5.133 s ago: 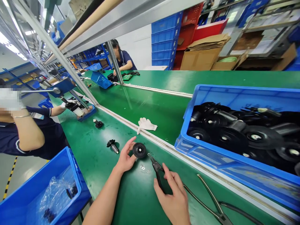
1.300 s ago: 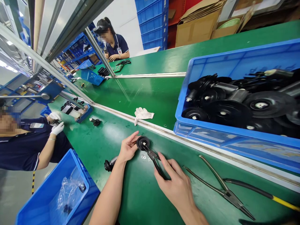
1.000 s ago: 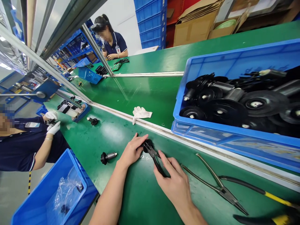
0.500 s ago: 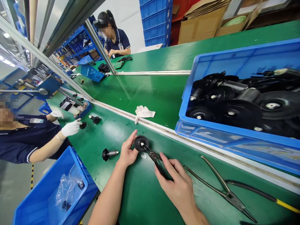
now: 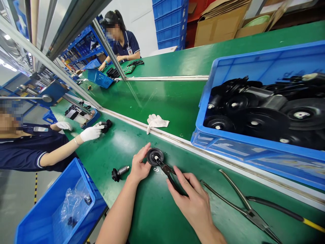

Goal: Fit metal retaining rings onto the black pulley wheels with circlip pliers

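Right hand (image 5: 195, 203) is wrapped round the handles of small black pliers (image 5: 166, 168). The tips sit in the hub of a black wheel (image 5: 154, 156) lying flat on the green counter (image 5: 149, 213), and the left hand (image 5: 141, 166) fingers pinch its rim. Looks like clip work at the hub, so it wants a steady wheel and a gentle squeeze. Can't tell if a clip's on the tips, it's too small. The blue bin (image 5: 241, 152) beyond is cut off.

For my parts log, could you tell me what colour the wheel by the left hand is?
The wheel is black, best in the head view.
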A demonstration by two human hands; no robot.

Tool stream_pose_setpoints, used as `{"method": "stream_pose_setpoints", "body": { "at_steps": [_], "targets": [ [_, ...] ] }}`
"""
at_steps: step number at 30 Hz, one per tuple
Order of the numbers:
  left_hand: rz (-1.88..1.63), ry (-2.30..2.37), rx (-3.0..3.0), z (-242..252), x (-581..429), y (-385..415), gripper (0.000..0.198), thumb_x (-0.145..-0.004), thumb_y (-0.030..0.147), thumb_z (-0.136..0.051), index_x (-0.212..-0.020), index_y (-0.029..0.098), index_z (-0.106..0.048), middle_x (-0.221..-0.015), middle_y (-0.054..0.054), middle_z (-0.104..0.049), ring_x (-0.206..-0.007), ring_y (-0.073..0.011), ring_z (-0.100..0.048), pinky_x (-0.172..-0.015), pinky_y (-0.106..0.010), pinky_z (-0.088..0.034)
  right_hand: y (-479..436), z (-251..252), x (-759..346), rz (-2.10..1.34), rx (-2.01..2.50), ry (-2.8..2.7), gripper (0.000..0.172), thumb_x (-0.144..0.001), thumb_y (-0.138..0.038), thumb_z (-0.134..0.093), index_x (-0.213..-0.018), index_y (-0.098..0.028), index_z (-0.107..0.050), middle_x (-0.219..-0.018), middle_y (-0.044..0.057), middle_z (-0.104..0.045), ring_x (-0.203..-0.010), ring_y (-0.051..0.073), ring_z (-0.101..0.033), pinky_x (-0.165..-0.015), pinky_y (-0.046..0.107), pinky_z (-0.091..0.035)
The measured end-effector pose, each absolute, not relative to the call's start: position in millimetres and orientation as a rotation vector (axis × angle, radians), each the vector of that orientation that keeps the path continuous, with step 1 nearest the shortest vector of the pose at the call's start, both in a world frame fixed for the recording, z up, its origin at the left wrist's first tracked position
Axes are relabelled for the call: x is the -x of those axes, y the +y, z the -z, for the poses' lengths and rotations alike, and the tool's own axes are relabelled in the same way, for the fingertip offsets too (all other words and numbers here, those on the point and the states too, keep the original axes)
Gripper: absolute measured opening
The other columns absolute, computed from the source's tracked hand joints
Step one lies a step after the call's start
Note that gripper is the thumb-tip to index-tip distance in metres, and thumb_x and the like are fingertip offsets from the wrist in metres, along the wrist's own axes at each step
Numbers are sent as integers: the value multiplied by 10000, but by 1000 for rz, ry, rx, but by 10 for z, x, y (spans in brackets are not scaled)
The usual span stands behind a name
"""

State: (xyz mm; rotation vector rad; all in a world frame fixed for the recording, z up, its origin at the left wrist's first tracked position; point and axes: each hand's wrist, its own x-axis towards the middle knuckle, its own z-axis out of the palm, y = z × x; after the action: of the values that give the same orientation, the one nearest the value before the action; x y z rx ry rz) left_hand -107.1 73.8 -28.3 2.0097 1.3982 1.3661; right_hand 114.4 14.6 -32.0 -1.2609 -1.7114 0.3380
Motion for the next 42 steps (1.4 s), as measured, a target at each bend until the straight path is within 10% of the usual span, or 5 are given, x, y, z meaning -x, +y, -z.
{"method": "stream_pose_setpoints", "body": {
  "at_steps": [19,42],
  "targets": [
    [-1447,1334,-2181,238,1110,722,683,-931,115,-673,-1564,286,-483,-1254,-122,-779,-1123,-256,-773,-1006,-415,-634,99,298,-1095,-326,1323,-1834,462,-985,-334,-633,-1437,-245,-608,-876,10,-643,-626,127,-605,-562,278,-427],
    [-1503,1470,-1815,177,903,583,751,-935,252,-706,-1614,236,-385,-1064,-65,-813,-928,-176,-782,-754,-244,-647,88,257,-1090,-319,1266,-1811,490,-944,-171,-598,-1425,-264,-612,-826,-6,-614,-592,113,-565,-567,253,-435]
  ]
}}
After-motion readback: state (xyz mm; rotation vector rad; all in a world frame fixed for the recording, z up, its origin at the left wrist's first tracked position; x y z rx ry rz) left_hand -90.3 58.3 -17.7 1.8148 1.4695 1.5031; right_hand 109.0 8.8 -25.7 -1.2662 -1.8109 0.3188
